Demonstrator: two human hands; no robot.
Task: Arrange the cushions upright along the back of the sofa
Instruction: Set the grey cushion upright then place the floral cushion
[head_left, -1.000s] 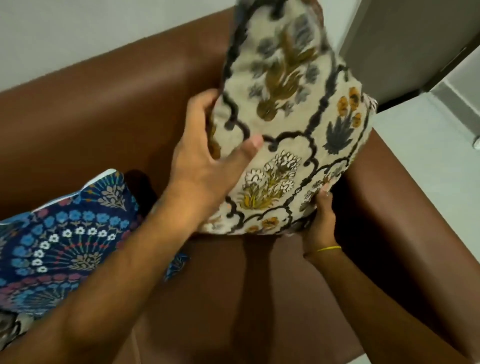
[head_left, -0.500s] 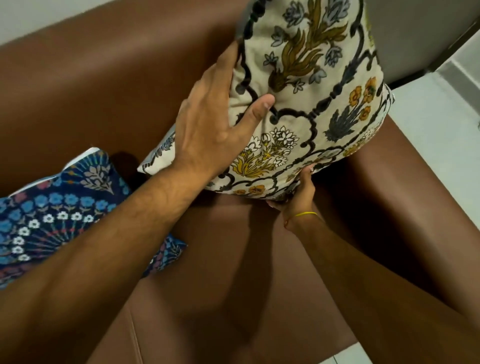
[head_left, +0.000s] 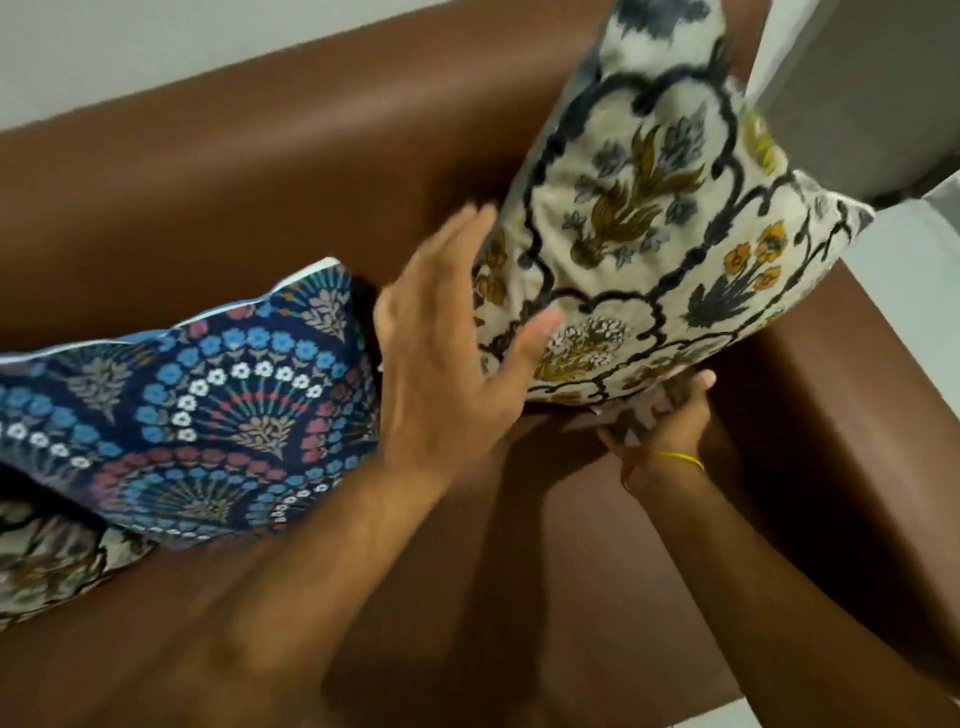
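1. Cream floral cushion (head_left: 649, 223) stands tilted at the right end of the brown sofa (head_left: 260, 171), against the backrest, by the armrest.
2. Left hand (head_left: 452, 374) lies flat on its left edge, grip wide, fingers spread.
3. Right hand (head_left: 660, 421) holds its bottom corner, grip closed.
4. Blue patterned cushion (head_left: 197, 410) leans just beside, at the left.

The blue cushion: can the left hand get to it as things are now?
Probably yes. The left hand is open beside the blue cushion, with nothing between them; only the right hand grips the cream cushion.
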